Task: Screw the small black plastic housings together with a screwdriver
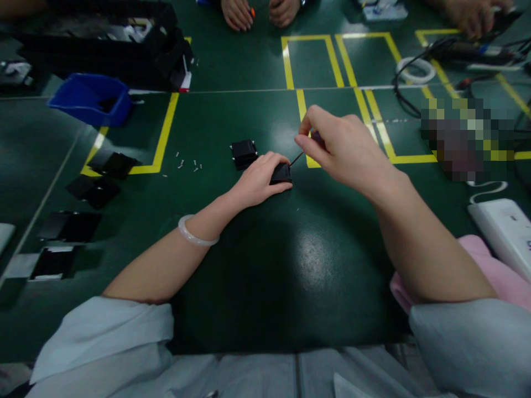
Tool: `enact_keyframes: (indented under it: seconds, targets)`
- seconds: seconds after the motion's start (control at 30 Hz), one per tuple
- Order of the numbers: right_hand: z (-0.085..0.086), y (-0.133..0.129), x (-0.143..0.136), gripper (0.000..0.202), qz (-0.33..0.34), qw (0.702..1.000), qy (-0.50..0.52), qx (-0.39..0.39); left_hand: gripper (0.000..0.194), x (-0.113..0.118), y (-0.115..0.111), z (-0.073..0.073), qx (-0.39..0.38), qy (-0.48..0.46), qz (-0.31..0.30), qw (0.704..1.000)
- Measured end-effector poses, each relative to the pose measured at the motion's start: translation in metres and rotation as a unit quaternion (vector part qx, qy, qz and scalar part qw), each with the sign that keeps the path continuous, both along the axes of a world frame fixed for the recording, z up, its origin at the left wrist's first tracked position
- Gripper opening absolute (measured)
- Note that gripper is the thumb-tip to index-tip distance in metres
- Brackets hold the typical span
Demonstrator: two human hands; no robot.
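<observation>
My left hand (262, 179) is closed around a small black case (282, 174), pressing it on the green tabletop. In my right hand (332, 141) is a screwdriver (296, 159), gripped by its dark handle; its thin shaft slants down to the right end of the case. Whether the tip sits on a screw is too small to tell. Just behind my left hand lies another black case (244, 152) with bright screws at its corners. Several small loose screws (181, 163) are scattered to the left of it.
Several black parts (83, 226) lie along the left side, below a blue bin (93, 99) and a large black crate (108, 47). A white power strip (504, 226) and pink cloth (477, 260) are at right. Other people's hands (259, 12) rest across the table.
</observation>
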State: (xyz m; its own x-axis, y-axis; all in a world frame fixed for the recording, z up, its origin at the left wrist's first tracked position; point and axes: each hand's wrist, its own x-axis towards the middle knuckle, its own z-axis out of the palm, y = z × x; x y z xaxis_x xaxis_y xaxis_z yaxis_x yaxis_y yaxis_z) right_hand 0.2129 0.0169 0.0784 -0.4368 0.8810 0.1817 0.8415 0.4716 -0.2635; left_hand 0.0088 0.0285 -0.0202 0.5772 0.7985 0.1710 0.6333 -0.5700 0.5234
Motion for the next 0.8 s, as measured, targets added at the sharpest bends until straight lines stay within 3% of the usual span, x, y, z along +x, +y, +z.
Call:
enact_keyframes:
  seconds: [0.57,0.8]
  targets:
    - [-0.0015,0.0001,-0.0019,0.027,-0.003,1.000,0.004,-0.003,0.043,-0.0019,-0.0011,0.0040,0.010,0.012,0.011,1.000]
    - [0.0008,-0.0022,-0.0039,0.029,-0.017,0.999,-0.038,0.016,0.044,-0.0025,-0.0002,0.0031,0.002,-0.003,-0.004,1.000]
